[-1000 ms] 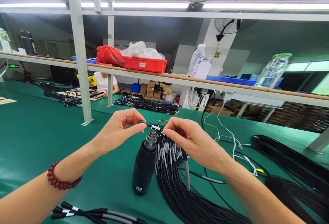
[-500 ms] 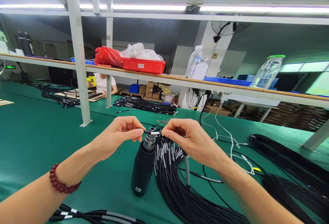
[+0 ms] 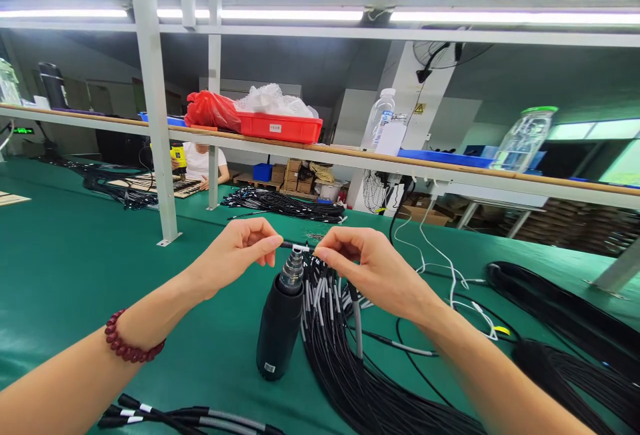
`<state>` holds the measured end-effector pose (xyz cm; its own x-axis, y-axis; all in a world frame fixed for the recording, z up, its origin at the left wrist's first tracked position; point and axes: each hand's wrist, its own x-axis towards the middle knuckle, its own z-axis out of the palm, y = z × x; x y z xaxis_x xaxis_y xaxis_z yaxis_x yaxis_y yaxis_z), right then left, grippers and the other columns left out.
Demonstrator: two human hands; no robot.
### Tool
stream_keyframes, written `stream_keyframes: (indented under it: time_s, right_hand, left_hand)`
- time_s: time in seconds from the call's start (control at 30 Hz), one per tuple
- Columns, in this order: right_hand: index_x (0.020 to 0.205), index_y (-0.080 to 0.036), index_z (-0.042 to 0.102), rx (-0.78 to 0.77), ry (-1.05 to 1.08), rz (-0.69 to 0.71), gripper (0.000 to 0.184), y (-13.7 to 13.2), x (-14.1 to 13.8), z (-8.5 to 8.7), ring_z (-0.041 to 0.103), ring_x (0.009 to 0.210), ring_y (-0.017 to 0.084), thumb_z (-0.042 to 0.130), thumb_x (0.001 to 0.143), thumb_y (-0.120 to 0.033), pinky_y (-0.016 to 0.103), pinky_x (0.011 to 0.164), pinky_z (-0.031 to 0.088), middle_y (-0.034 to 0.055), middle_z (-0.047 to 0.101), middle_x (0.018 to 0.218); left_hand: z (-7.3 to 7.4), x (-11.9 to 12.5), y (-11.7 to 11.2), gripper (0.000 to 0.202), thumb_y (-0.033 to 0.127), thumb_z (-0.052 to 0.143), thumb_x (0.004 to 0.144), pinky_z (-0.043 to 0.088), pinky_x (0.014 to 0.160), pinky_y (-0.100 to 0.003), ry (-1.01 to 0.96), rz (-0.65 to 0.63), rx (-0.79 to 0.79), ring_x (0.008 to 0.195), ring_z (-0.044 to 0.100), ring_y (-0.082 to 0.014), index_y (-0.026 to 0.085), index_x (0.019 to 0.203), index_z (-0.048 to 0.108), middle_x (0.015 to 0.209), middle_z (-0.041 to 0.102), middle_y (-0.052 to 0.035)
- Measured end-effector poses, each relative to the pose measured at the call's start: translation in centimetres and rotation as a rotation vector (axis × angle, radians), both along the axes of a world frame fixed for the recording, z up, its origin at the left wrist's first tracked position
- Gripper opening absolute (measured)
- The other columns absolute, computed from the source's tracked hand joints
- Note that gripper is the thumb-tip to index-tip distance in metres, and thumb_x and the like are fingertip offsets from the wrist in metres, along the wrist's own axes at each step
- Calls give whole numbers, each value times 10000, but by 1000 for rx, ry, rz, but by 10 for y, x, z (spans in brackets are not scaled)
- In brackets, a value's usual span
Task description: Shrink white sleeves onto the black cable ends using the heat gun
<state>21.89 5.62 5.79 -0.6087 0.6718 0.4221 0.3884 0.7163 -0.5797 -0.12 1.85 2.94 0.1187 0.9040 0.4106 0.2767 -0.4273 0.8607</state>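
The left hand (image 3: 230, 255) and right hand (image 3: 375, 275) pinch a black cable (image 3: 297, 246) between them, its white band just above the metal connector (image 3: 291, 274) on a black cylinder (image 3: 279, 328). Below the right hand spreads a bundle of black cables (image 3: 335, 355); far beyond both hands sits a co-worker (image 3: 200, 160).

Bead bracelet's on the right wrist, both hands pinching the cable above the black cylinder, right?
No: the bead bracelet is on the left wrist, per the head view. The left hand and right hand do pinch the cable above the black cylinder.
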Motion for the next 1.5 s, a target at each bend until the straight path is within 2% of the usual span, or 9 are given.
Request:
stream_keyframes:
  time_s: [0.17, 0.47, 0.57, 0.67, 0.83, 1.1, 1.27, 1.4, 1.5]
  right_hand:
    - [723, -152, 652, 11, -38, -29, 276, 6, 1, -1, 397, 537, 101, 552, 903, -336, 235, 491, 289, -16, 522, 600]
    - [709, -150, 655, 40, -43, -49, 218, 19, -3, -6, 466, 572, 117, 574, 864, -280, 244, 533, 326, 7, 610, 642]
    - [682, -154, 641, 105, -80, -91, 266, 21, -4, -6, 412, 527, 105, 551, 892, -290, 246, 524, 292, -17, 554, 581]
    - [673, -160, 635, 140, -136, -93, 341, 18, -3, -6, 375, 492, 98, 487, 943, -307, 248, 525, 276, -36, 498, 530]
    - [659, -163, 631, 122, -171, -58, 417, 16, -2, -6, 409, 486, 96, 423, 981, -327, 250, 533, 295, -19, 551, 568]
    - [649, -161, 595, 71, -19, -76, 312, 19, -3, -8, 350, 513, 97, 530, 887, -352, 245, 505, 265, -34, 480, 561]
    - [780, -143, 678, 31, 40, -103, 304, 28, 3, -11, 463, 562, 126, 500, 884, -367, 252, 524, 339, 3, 557, 631]
    - [929, -132, 694, 17, 37, -347, 349, 64, 23, -24, 577, 693, 165, 440, 937, -371, 279, 648, 430, 51, 642, 766]
    - [1016, -95, 691, -47, -46, -476, 336, 101, 44, -45, 618, 815, 213, 453, 942, -321, 317, 735, 448, 111, 692, 907]
  left_hand:
    - [-1, 0, 3, 302, 435, 581, 918, 393, 594, -247, 1, -11, -15, 601, 529, -113, 183, 753, 561, 634, 610, 27]
    - [-2, 0, 13, 126, 284, 672, 837, 441, 674, -236, -24, -3, 33, 712, 570, -117, 166, 839, 627, 737, 620, 25]
    - [-3, 0, 15, 180, 337, 612, 884, 412, 628, -241, 91, 71, 80, 674, 548, -124, 171, 816, 607, 713, 603, 21]
    - [0, 3, 12, 363, 401, 471, 956, 328, 559, -255, 316, 209, 178, 556, 449, -118, 190, 664, 509, 600, 523, 34]
    - [3, 6, 7, 485, 407, 336, 994, 281, 560, -272, 452, 278, 233, 496, 362, -114, 202, 556, 383, 503, 415, 46]
    - [2, 5, 11, 261, 402, 531, 914, 346, 589, -250, 286, 187, 171, 642, 464, -134, 189, 763, 542, 708, 548, 24]
    - [4, -1, 6, 261, 418, 468, 955, 394, 668, -256, 101, 154, 122, 694, 505, -141, 200, 822, 518, 703, 565, 25]
    - [-12, -22, 1, 286, 468, 469, 954, 404, 686, -256, 126, 179, -17, 708, 491, -146, 207, 850, 517, 701, 558, 27]
    - [-45, -46, -4, 297, 471, 490, 924, 411, 676, -261, 336, 71, -199, 724, 505, -156, 196, 821, 531, 744, 554, 13]
